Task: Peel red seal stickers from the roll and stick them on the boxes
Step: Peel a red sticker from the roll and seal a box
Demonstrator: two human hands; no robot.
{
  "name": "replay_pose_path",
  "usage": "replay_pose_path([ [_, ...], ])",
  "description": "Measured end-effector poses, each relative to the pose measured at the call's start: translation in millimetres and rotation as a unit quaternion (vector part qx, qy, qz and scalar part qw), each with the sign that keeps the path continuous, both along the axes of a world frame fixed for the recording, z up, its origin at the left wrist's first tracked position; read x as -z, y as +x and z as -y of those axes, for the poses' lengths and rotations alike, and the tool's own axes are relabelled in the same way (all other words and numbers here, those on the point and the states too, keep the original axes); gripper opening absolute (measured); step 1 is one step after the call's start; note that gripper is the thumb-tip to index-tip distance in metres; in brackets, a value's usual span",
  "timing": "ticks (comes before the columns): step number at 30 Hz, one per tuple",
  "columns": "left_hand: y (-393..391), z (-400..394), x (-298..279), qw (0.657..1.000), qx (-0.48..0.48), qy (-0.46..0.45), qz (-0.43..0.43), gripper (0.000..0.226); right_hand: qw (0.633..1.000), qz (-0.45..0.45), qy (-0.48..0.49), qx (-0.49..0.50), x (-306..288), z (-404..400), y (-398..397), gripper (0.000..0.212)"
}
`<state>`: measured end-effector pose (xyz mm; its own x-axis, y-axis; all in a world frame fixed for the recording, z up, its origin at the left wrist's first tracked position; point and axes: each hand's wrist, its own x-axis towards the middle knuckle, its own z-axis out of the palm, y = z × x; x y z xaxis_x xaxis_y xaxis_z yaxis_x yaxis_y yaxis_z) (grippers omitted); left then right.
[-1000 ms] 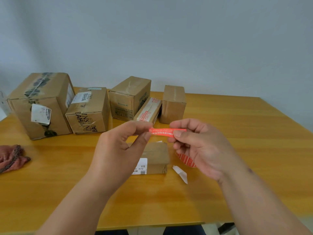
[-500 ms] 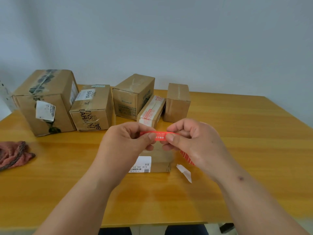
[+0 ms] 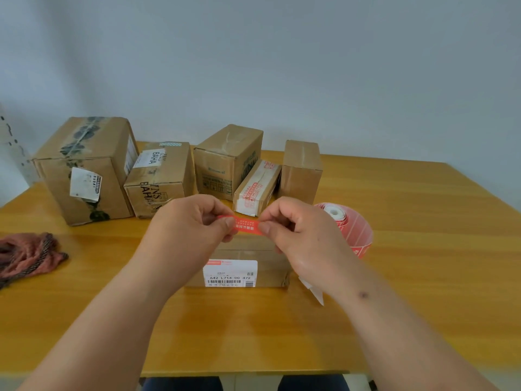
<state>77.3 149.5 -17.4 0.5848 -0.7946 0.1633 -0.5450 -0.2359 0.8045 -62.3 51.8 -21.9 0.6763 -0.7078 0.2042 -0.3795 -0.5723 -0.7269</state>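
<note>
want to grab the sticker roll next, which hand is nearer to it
Right. The right hand sits just beside the sticker roll; the left hand is across the red sticker both pinch, farther away.

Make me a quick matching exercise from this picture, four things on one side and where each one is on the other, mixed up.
Things:
1. red sticker
2. sticker roll
3. reddish cloth
4. barcode-label box

Places:
A. table's left edge
B. pinched between both hands
C. on the table under the hands
D. right of the right hand

Pairs: 1-B, 2-D, 3-A, 4-C
</note>
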Motion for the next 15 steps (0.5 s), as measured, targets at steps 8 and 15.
replay_pose_path([
  [8, 9.5, -0.7, -2.1, 0.993, -0.003, 0.090, 0.074, 0.012, 1.000, 0.001, -0.025, -0.004, 5.9, -4.8, 5.9, 0.008],
  [15, 19.5, -2.9, 8.4, 0.997, 0.007, 0.059, -0.041, 0.022, 0.999, -0.039, -0.016, 0.014, 13.5, 0.6, 9.8, 0.017],
])
